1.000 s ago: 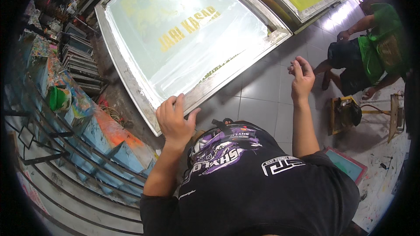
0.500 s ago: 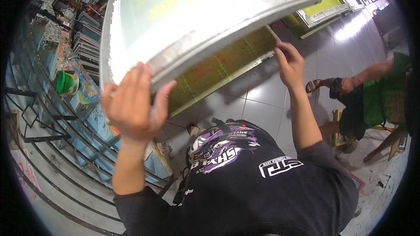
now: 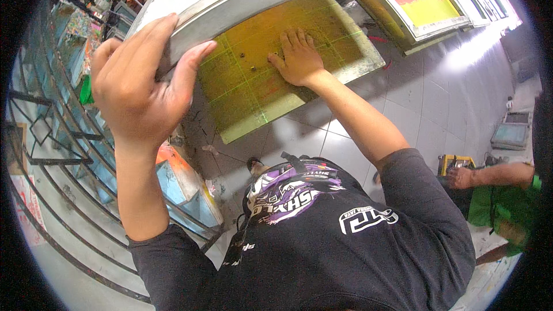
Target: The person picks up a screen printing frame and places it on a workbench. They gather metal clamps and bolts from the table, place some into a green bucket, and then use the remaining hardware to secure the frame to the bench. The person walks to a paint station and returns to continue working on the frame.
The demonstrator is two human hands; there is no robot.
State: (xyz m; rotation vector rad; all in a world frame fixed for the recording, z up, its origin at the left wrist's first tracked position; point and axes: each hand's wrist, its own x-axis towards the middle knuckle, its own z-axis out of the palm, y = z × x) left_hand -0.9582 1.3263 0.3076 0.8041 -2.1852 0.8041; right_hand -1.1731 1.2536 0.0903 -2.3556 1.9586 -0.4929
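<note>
left hand (image 3: 140, 86) pinches the frame (image 3: 247, 1), already lifted, not lowered; right hand (image 3: 298, 60) lies spread on the board (image 3: 247, 86).

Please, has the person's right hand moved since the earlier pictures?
Yes, leftward: just before, the right hand was at the right end of the yellowish board; now it is spread over the board's surface, nearer its middle.

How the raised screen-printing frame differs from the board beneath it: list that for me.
Pose: the screen-printing frame is tilted up, while the board lies lower and roughly flat.
Look: the screen-printing frame has pale grey edging; the board is yellow-brown and green-lined.
Contact: the left hand grips the screen-printing frame at its edge; the right hand rests spread on the board.
Shared: each is touched by one hand.
</note>
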